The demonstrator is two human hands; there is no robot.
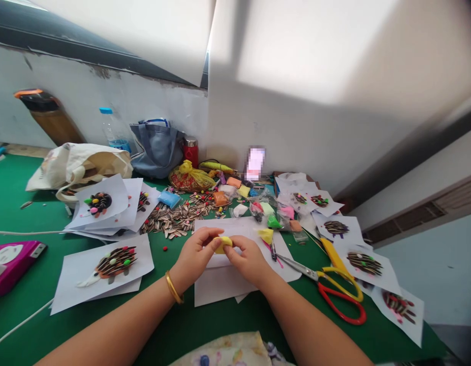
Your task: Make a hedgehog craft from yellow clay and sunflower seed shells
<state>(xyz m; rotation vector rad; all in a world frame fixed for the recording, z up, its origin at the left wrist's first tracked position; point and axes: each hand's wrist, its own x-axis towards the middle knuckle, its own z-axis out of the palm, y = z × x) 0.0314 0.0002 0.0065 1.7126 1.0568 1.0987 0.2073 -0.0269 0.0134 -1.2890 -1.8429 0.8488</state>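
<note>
Both of my hands meet over a stack of white paper [223, 284] in the middle of the green table [25, 213]. My left hand [195, 254], with a gold bangle at the wrist, and my right hand [248, 259] pinch a small lump of yellow clay [223, 244] between their fingertips. Just beyond them lies a heap of sunflower seeds [174, 219] and several small bags of coloured clay [258, 206].
Scissors with red and yellow handles [334, 290] lie right of my hands. Paper sheets bearing seed-covered hedgehog figures [115, 262] spread left and right. Cloth bags [77, 162], a water bottle [111, 127] and a red can [190, 150] stand by the wall. A pink box [12, 259] sits far left.
</note>
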